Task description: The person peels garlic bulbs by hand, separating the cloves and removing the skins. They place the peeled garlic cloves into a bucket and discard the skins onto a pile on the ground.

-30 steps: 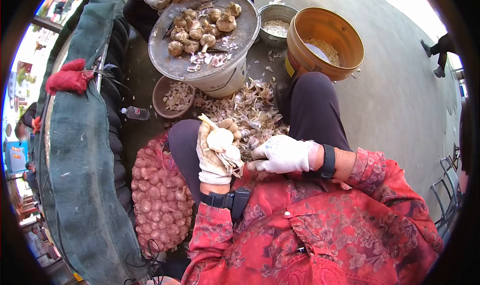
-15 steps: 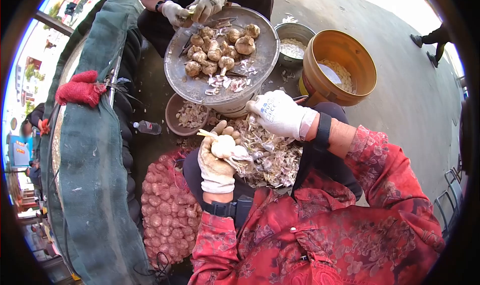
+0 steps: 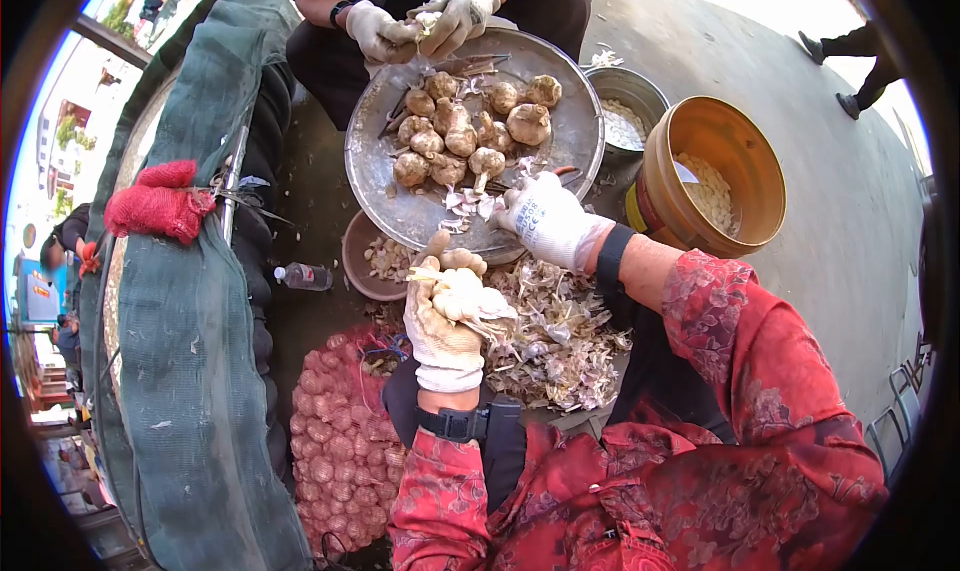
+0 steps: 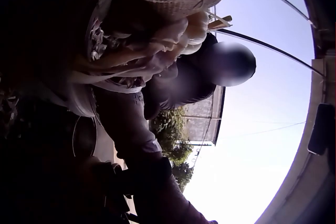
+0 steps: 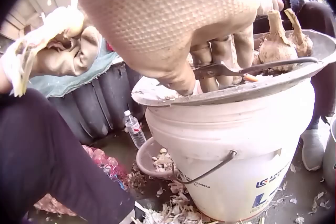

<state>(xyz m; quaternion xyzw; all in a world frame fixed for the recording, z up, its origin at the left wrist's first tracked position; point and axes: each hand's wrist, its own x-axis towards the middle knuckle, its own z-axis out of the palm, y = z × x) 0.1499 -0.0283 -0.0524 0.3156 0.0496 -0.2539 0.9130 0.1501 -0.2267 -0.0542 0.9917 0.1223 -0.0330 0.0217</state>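
Note:
In the head view my gloved left hand (image 3: 442,336) cradles a pale, partly peeled garlic bulb (image 3: 462,296), fingers curled beside it and loose skin trailing off. Overlapping the near rim of the round metal tray (image 3: 372,196) is my gloved right hand (image 3: 548,219). The right wrist view shows its fingers curled around a dark metal tool (image 5: 214,70) with a thin curved handle, close over the tray's edge; the tool's far end is hidden. Unpeeled garlic bulbs (image 3: 460,131) and bits of skin (image 3: 470,203) lie on the tray.
A white bucket (image 5: 236,129) supports the tray. Garlic skins (image 3: 560,336) cover the ground below. An orange bucket (image 3: 735,131) and a metal pot (image 3: 655,106) hold cloves. Also nearby are a bowl (image 3: 355,246), a bottle (image 3: 303,277) and a mesh sack (image 3: 340,441). Another person's gloved hands (image 3: 455,16) work opposite.
My right hand has moved from beside the left hand, over my lap, forward to the tray. The left hand keeps the garlic bulb, and the head view has shifted.

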